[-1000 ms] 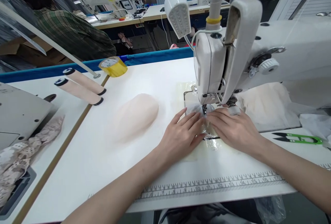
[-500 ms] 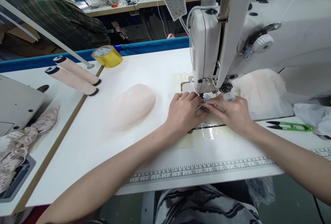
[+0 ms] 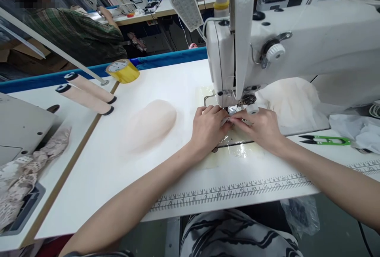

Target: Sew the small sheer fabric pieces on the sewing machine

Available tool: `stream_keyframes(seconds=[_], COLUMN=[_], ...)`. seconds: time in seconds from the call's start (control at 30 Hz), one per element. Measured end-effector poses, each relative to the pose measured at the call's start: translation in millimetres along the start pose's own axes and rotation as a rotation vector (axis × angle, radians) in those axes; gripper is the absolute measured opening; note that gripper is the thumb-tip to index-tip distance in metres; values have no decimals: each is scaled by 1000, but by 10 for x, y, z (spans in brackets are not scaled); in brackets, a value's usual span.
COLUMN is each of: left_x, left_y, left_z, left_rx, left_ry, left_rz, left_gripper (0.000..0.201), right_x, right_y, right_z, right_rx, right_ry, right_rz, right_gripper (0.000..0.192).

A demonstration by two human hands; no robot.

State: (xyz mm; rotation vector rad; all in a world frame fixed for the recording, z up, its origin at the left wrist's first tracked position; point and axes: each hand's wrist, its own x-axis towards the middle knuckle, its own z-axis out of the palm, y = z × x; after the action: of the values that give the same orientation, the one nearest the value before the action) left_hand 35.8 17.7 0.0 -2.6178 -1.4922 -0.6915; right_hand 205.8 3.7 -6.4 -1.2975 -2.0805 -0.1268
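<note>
Both of my hands are at the needle area of a white sewing machine. My left hand rests on the bed with its fingers bent and its thumb and forefinger pinched. My right hand pinches from the other side, its fingertips meeting the left ones just in front of the presser foot. A small pale sliver shows between the fingertips, too small and covered to name. Left of my left hand lies a smooth peach oval fabric piece on the white tabletop. Whitish gathered fabric sits under the machine arm.
Green thread snips lie at the right, beside white cloth. Peach thread cones and a yellow tape roll are at back left. Lace lies far left. A printed ruler runs along the front. Another person sits beyond.
The view has shifted, so the machine appears farther left. My hands stay pinched together by the presser foot, with little movement. The other person's hand now shows near the far machine.
</note>
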Motion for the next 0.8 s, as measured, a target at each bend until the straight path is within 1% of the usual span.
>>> stream_keyframes(seconds=[0.1,0.27,0.37,0.47,0.53,0.6,0.63,0.7,0.8], left_x=[11,30,31,16,-6,-47,-77,-155,-295], left_y=[-19,-88,-105,-86,-69,-58,-55,-49,-32], left_z=[-3,-48,-67,-95,-129,-166,-182,-199,-195], left_rx=[18,1,-17,-25,-16,10,26,69,143], left_ry=[9,-34,-37,-11,-14,-14,-4,42,110], left_rz=[28,120,166,156,162,206,240,306,363], left_gripper=[12,19,19,15,20,23,23,19,16], right_x=[3,2,2,-1,-11,-31,-44,-75,-123], right_y=[-3,-3,-6,-7,-4,2,5,7,-7], right_z=[0,12,18,8,-7,-26,-36,-56,-88], right_rx=[0,3,34,80,121,163,177,153,5], right_ry=[-1,-3,-5,-23,-43,-60,-71,-83,-68], right_rz=[4,19,26,44,62,56,24,-100,-319], right_gripper=[32,33,29,23,20,17,16,16,17])
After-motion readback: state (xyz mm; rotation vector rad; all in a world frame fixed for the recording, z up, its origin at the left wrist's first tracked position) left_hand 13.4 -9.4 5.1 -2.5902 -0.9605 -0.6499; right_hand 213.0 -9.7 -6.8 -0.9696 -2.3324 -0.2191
